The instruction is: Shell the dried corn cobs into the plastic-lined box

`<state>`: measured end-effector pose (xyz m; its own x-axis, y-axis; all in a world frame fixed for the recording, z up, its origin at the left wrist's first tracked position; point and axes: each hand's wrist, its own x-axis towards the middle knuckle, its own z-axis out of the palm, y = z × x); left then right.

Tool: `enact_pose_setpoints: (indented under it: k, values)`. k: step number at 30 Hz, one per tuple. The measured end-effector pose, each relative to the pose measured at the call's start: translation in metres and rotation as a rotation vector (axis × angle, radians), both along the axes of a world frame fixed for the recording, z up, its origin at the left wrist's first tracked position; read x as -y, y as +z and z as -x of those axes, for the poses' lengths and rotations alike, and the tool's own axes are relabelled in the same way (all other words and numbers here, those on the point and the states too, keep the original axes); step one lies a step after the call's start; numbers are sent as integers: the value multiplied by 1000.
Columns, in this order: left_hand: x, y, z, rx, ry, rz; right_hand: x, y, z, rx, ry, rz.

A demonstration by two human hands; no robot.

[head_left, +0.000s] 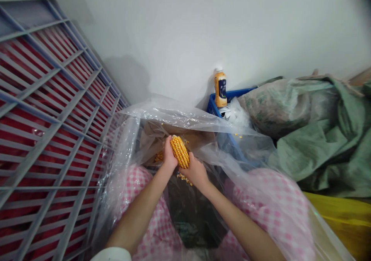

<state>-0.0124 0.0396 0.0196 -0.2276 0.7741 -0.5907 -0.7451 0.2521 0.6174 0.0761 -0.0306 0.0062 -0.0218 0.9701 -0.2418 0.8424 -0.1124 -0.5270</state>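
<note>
Now both hands, left hand [169, 157] and right hand [194, 172], grip closed on the cob [179, 151], seem to shell kernels [183, 178] over the plastic sheet [174, 116], probably needing a firm twist next.

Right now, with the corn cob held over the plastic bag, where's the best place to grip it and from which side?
Probably by its two ends. The corn cob lies tilted, tip up-left, so the left hand takes the upper end from the left and the right hand wraps the lower end from below-right, leaving the kernel rows in the middle exposed.
</note>
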Motion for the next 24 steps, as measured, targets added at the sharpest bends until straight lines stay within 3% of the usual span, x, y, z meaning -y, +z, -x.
enact_pose_setpoints:
  k: [5, 24]
  values:
    - [0, 5, -2, 47, -7, -107, -4, 1, -3, -90, -51, 30]
    - [-2, -3, -2, -26, 24, -105, -4, 2, -2, -80, -37, 0]
